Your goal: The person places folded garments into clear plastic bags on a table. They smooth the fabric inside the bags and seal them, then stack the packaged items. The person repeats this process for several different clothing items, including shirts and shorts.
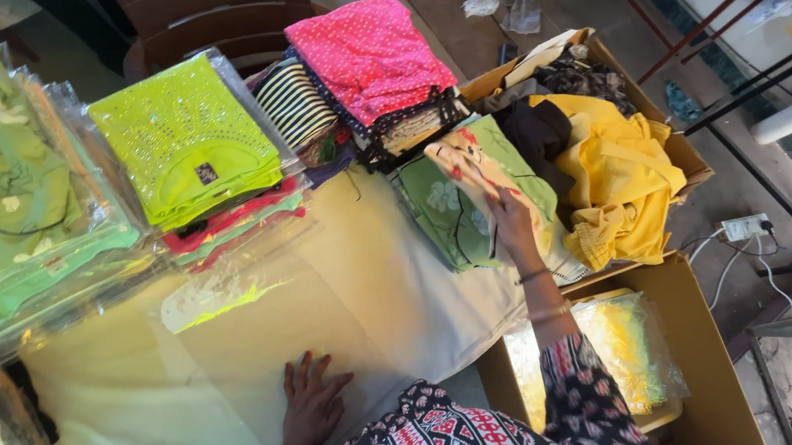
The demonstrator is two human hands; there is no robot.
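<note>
My right hand [514,221] rests on a green floral garment [460,207] at about two o'clock from me, fingers curled onto its pale upper edge — pinching it or only touching, I cannot tell. It lies half over the tabletop [374,286] edge against a yellow cloth [617,175] heaped in a cardboard box [685,157], within easy reach. My left hand [312,402] lies flat at six o'clock, fingers spread, holding nothing — likely bracing. Bagged lime tops [184,138] sit at eleven.

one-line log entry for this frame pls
left hand: flat on cream cloth-covered table | right hand: on green floral folded garment | beside: yellow garment in cardboard box
</note>
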